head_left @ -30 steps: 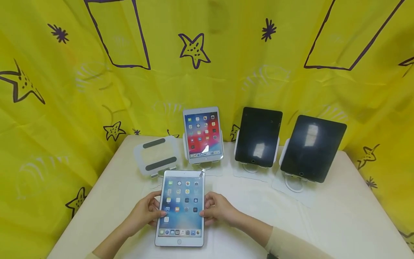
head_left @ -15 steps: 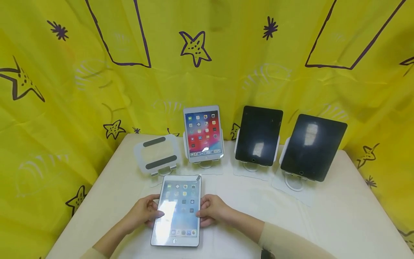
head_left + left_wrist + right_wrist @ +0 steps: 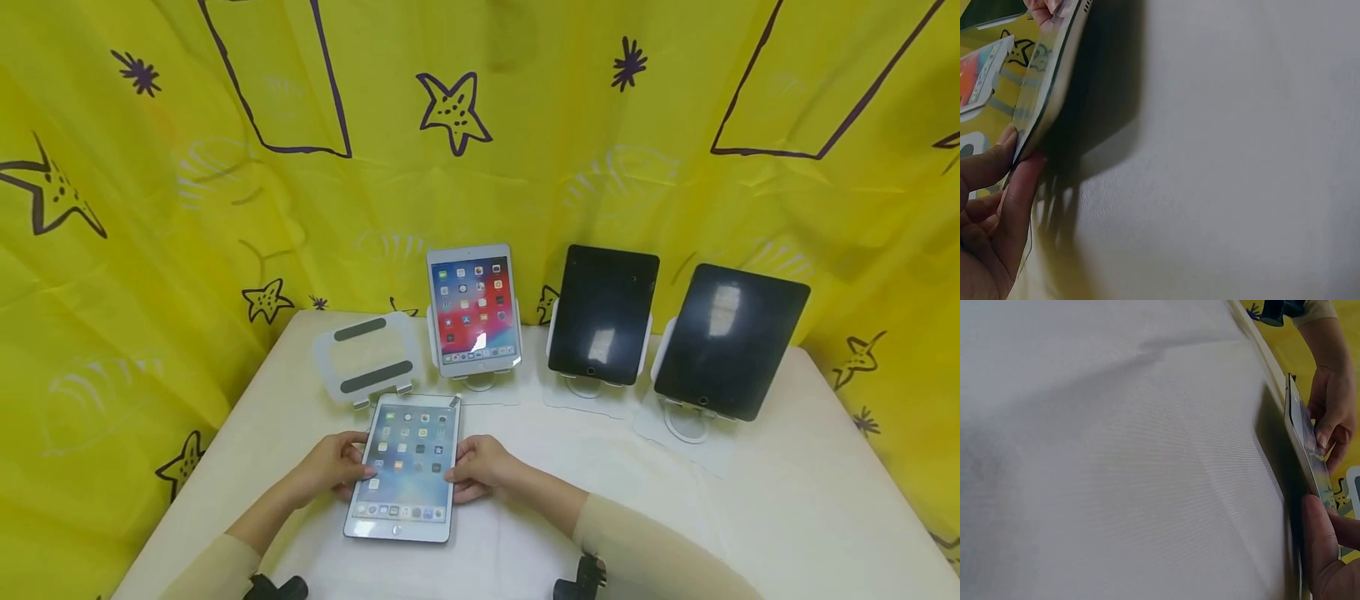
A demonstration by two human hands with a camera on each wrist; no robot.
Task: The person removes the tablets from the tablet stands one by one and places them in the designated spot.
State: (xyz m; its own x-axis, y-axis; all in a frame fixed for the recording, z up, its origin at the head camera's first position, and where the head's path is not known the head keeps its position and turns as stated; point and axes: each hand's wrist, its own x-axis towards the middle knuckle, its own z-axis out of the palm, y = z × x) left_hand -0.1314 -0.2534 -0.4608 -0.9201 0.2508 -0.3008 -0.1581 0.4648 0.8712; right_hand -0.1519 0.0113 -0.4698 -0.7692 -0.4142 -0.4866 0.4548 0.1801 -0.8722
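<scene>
A white tablet (image 3: pixel 408 467) with a lit screen of app icons is held by both hands at the front of the table. My left hand (image 3: pixel 330 462) pinches its left edge, thumb on the front face. On the opposite edge my right hand (image 3: pixel 480 468) grips it the same way. The left wrist view shows the tablet's edge (image 3: pixel 1054 106) tilted over the table, casting a shadow. Seen from the right wrist, the thumb and fingers (image 3: pixel 1319 531) clasp the near edge. Just beyond the tablet's top stands a bare white tablet stand (image 3: pixel 325 358) with dark grey pads.
Along the back, a second white tablet (image 3: pixel 476 312) with a red-blue screen and two black tablets (image 3: pixel 600 317) (image 3: pixel 727 342) lean on similar stands. The table (image 3: pixel 810 500) has a white cover. A yellow patterned curtain (image 3: pixel 525 125) hangs close behind it.
The tablet has shifted left and, lately, away from me toward the bare stand, both hands moving with it. A bright glare on its screen half a second ago has gone.
</scene>
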